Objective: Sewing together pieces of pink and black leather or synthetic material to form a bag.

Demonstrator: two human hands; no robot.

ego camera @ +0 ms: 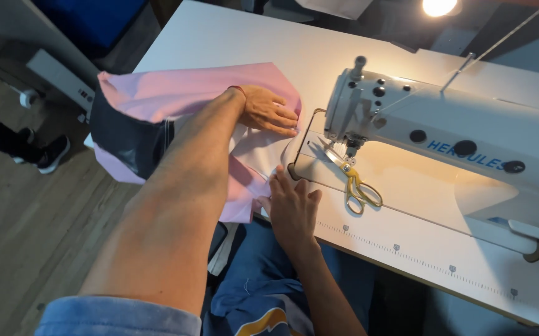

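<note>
Left hand (268, 111) lay flat, fingers spread, on soft pink cotton fabric (182, 93), right hand (292, 208) open, pressing its near edge, beside white industrial sewing machine (444, 134), yellow-handled scissors (358, 186)

The pink cloth (182, 93) looks smooth and matt, with a dark, slightly shiny lining (129, 140) beneath. The machine (444, 134) has a glossy white enamelled body, black plastic knobs and bare metal parts at the needle. The scissors (359, 190) have shiny yellow handles. The table (232, 37) is smooth white laminate; the floor (33, 218) is matt wood.
</note>
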